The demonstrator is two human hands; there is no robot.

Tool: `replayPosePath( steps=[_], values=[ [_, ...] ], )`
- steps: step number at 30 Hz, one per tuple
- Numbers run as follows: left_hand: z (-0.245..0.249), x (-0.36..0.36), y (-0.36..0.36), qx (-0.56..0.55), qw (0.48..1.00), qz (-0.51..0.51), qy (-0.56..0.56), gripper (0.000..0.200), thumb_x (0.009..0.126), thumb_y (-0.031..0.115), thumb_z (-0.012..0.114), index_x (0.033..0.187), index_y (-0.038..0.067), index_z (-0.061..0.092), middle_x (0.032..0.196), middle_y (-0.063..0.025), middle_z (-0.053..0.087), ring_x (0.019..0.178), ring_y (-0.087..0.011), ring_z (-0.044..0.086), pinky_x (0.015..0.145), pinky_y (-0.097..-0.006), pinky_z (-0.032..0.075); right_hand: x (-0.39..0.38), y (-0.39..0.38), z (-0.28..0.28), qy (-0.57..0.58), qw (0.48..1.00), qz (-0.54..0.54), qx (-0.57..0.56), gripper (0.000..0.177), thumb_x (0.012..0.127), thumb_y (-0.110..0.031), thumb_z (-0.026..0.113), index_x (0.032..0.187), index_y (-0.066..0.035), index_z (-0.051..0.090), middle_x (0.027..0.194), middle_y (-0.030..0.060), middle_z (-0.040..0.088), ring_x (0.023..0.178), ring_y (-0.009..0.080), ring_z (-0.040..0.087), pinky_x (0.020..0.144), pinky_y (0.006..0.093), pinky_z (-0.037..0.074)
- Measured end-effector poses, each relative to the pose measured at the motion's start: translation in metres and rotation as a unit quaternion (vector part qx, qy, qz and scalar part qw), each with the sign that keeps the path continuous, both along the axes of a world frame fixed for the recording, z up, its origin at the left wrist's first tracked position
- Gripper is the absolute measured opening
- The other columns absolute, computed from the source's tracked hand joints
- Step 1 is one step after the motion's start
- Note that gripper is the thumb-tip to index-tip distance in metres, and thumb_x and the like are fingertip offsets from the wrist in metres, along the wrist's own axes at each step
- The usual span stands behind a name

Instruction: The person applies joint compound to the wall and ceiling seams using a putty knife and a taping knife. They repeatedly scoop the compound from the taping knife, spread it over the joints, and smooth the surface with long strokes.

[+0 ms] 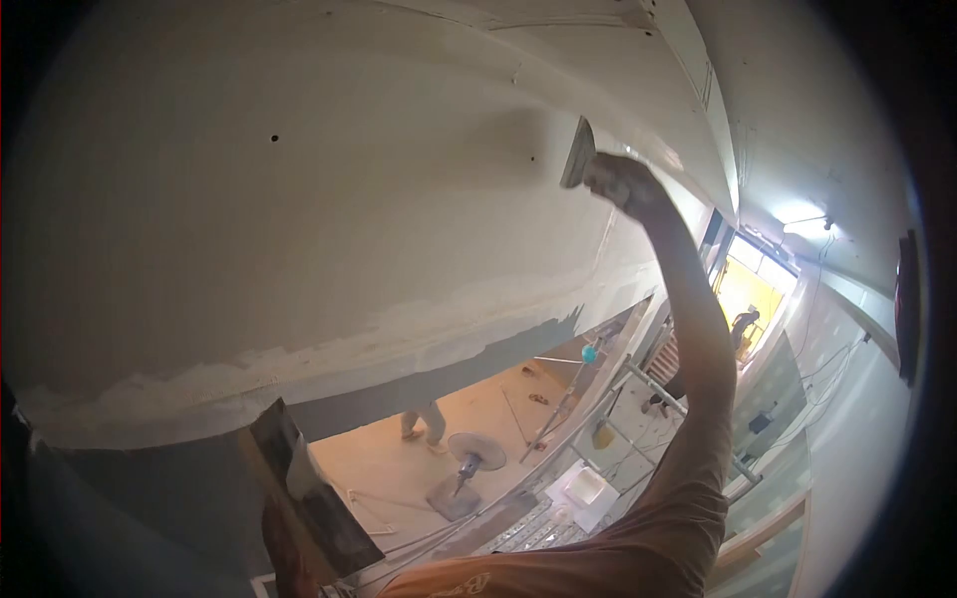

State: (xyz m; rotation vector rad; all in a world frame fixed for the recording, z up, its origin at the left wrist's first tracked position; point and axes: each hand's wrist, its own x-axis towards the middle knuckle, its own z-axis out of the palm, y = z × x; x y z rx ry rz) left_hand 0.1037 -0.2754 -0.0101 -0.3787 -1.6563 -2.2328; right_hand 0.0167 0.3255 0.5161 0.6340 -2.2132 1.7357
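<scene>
- While right hand grips scraper near pale panel, blade looks light, stiff; best held at handle.
- Left hand clasps board low, probably rigid; soft-looking paste near upper edge.

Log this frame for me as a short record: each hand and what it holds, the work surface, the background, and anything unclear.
right hand: raised, gripping a flat-bladed tool
left hand: low at the frame's bottom, holding a broad flat tool
material: whitish patch on the broad flat tool
work surface: large pale panel, uneven lighter band along its lower edge
background: pedestal fan, another person's legs, lit lamp
unclear: whether the raised blade touches the panel
</scene>
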Motion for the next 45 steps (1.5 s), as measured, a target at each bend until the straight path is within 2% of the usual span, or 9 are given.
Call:
replayPosePath(
  steps=[7,17,21,27,28,29,37,43,45],
  values=[
    [-0.017,0.009,-0.001,-0.047,0.996,0.070,0.038,0.061,0.102,0.041,0.056,0.148,0.003,0.044,0.146,-0.0134,0.050,0.130,-0.0240,0.052,0.106,-0.0401,0.045,-0.017,-0.075,0.092,-0.043,0.989,-0.130,-0.057,0.015,0.089,-0.003,0.067,0.093,0.010,0.059,0.097,0.0201,0.058,0.085,0.0312,0.064,0.073,0.0349,0.066],
    [-0.025,0.007,0.004,0.024,0.999,0.044,0.020,0.059,0.103,0.041,0.054,0.147,0.002,0.045,0.143,-0.0135,0.052,0.129,-0.0235,0.053,0.106,-0.0394,0.046,-0.010,-0.207,0.114,-0.094,0.965,-0.085,-0.229,0.027,0.099,-0.017,0.058,0.110,0.007,0.052,0.095,0.0177,0.054,0.079,0.0300,0.057,0.070,0.0342,0.062],
    [-0.031,0.011,0.001,0.034,0.999,0.035,0.020,0.059,0.103,0.041,0.053,0.147,0.002,0.045,0.143,-0.0135,0.052,0.129,-0.0233,0.053,0.106,-0.0391,0.046,-0.025,-0.230,0.126,0.008,0.993,-0.063,0.100,0.027,0.095,-0.018,0.062,0.109,0.004,0.054,0.085,0.0154,0.058,0.083,0.0272,0.056,0.067,0.0365,0.051],
    [-0.036,0.016,0.004,0.047,0.999,0.022,0.013,0.058,0.104,0.041,0.052,0.146,0.002,0.046,0.141,-0.0135,0.053,0.128,-0.0231,0.054,0.106,-0.0388,0.046,-0.041,-0.316,0.137,0.034,0.970,-0.239,-0.037,0.044,0.103,-0.018,0.052,0.138,0.006,0.039,0.134,0.0310,0.041,0.099,0.0339,0.063,0.076,0.0393,0.063],
    [-0.037,0.017,0.003,0.051,0.998,0.019,0.013,0.058,0.104,0.041,0.052,0.146,0.002,0.046,0.141,-0.0135,0.053,0.128,-0.0230,0.054,0.106,-0.0387,0.046,-0.037,-0.325,0.145,-0.034,0.987,-0.082,0.137,0.025,0.095,-0.008,0.055,0.071,0.001,0.054,0.072,0.0213,0.058,0.059,0.0307,0.057,0.056,0.0427,0.052],
    [-0.038,0.020,0.001,0.054,0.998,0.017,0.013,0.057,0.104,0.041,0.051,0.146,0.002,0.046,0.141,-0.0135,0.054,0.128,-0.0230,0.054,0.106,-0.0386,0.046,-0.030,-0.360,0.129,0.020,0.984,-0.169,0.051,0.028,0.090,-0.004,0.053,0.063,-0.001,0.050,0.071,0.0206,0.056,0.058,0.0326,0.056,0.055,0.0427,0.048],
    [-0.031,0.013,-0.002,0.087,0.996,0.011,0.022,0.056,0.105,0.041,0.050,0.145,0.001,0.047,0.139,-0.0136,0.055,0.127,-0.0226,0.055,0.105,-0.0381,0.046,-0.057,-0.452,0.143,-0.091,0.986,-0.131,0.038,0.027,0.084,0.006,0.047,0.058,-0.001,0.047,0.069,0.0159,0.053,0.062,0.0256,0.057,0.060,0.0412,0.054],
    [-0.015,0.010,-0.010,0.128,0.991,0.017,0.028,0.056,0.105,0.041,0.049,0.144,0.001,0.047,0.138,-0.0136,0.056,0.127,-0.0223,0.055,0.105,-0.0377,0.046,0.041,-0.420,0.072,0.095,0.950,0.008,0.296,0.049,0.103,-0.028,0.055,0.137,0.005,0.044,0.125,0.0281,0.052,0.095,0.0300,0.066,0.077,0.0385,0.062],
    [-0.008,0.012,-0.014,0.154,0.988,0.017,0.026,0.055,0.105,0.041,0.048,0.144,0.001,0.047,0.137,-0.0136,0.056,0.126,-0.0222,0.055,0.105,-0.0376,0.047,0.070,-0.409,0.001,0.149,0.913,0.185,0.331,0.047,0.102,-0.033,0.056,0.135,0.000,0.050,0.106,0.0199,0.064,0.087,0.0234,0.067,0.074,0.0361,0.061]
  ],
)
